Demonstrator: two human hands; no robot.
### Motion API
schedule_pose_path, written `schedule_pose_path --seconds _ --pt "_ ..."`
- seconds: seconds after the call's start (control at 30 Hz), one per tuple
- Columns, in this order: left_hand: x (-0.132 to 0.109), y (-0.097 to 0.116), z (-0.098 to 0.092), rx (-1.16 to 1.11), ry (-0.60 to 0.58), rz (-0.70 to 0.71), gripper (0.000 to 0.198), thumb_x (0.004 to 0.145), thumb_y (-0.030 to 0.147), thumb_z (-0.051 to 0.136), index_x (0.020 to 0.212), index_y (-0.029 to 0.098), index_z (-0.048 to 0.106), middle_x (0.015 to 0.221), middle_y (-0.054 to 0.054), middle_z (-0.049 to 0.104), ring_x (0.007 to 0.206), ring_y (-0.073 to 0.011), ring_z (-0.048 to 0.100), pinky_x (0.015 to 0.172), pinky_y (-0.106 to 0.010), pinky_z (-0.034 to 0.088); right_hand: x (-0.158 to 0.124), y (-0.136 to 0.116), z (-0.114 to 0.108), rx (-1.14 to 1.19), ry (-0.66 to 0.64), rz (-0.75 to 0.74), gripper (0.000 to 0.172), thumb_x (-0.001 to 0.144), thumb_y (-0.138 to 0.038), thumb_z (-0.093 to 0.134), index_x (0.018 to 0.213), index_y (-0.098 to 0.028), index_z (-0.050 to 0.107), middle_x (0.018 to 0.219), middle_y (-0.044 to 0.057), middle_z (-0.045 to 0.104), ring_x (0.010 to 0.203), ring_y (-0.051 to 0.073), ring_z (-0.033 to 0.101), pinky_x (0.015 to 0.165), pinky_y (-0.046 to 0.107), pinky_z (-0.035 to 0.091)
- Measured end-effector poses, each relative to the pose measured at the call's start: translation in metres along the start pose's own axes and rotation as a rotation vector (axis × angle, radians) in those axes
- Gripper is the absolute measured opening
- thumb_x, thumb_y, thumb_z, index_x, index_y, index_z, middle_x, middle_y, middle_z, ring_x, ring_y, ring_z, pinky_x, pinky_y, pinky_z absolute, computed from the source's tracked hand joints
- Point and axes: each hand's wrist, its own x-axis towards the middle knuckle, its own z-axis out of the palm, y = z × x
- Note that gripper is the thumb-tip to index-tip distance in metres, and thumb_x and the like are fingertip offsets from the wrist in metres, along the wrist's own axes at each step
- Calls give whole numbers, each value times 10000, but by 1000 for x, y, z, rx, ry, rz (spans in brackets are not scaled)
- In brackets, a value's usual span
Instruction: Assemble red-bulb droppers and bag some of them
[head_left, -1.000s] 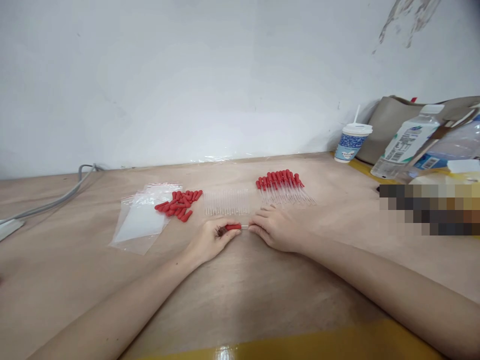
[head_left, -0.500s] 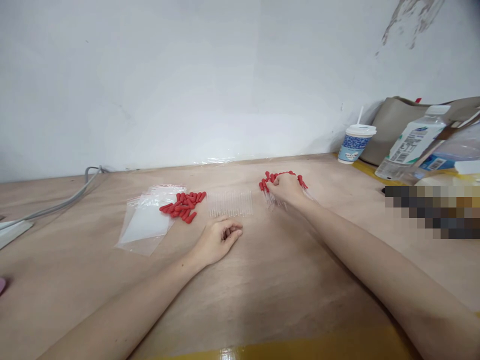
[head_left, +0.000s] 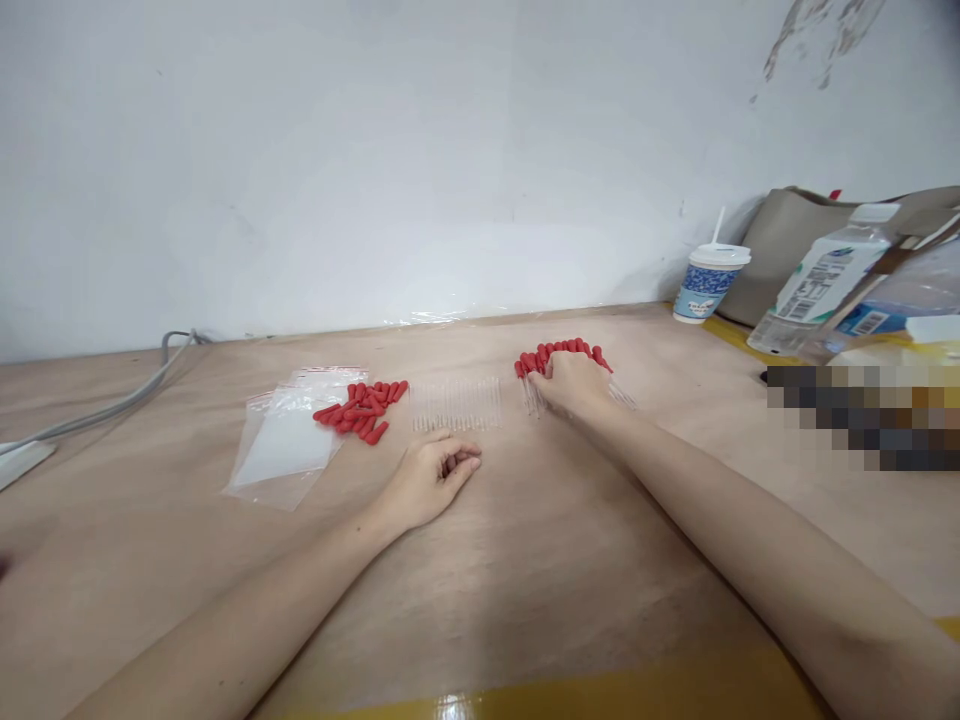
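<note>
My right hand (head_left: 574, 385) lies on the row of finished droppers with red bulbs (head_left: 562, 358) at the middle right of the wooden table (head_left: 525, 560); its fingers are curled over them and mostly hidden. My left hand (head_left: 435, 475) rests on the table with fingers loosely curled and nothing visible in it. Just beyond it is a row of clear glass tubes (head_left: 456, 404). Left of the tubes sits a heap of loose red rubber bulbs (head_left: 362, 408).
Clear plastic bags (head_left: 289, 440) lie left of the bulbs. A grey cable (head_left: 112, 405) runs along the far left. At the back right stand a paper cup with a straw (head_left: 705, 282), a grey bag (head_left: 795, 240) and plastic bottles (head_left: 821, 280). Yellow tape edges the front.
A second ago both hands held one dropper together near the table's middle. My right hand then carried it to the finished row and now rests there. My left hand stayed put, curled.
</note>
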Motion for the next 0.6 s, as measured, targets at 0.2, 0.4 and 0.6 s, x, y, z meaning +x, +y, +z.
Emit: schedule_pose_path --seconds 0.2,0.4,0.6 --pt "0 0 0 11 -4 3 158 828 231 525 873 157 657 785 -31 616 587 -97 516 584 -233 446 2 0 2 -27 -69 3 296 789 -361 458 851 -156 662 826 119 648 808 253 609 658 323 422" --pt "0 1 0 17 -5 12 167 836 231 515 886 160 657 772 -29 610 592 -99 515 596 -239 449 4 -3 3 10 -81 -4 266 794 -307 445 839 -159 662 805 117 655 793 256 615 617 317 424" --pt "1 1 0 15 -12 -9 179 835 247 517 883 153 661 768 -37 608 583 -101 518 578 -237 444 9 3 6 49 -36 52 282 790 -344 456 805 -155 664 780 114 654 775 240 616 608 298 416"
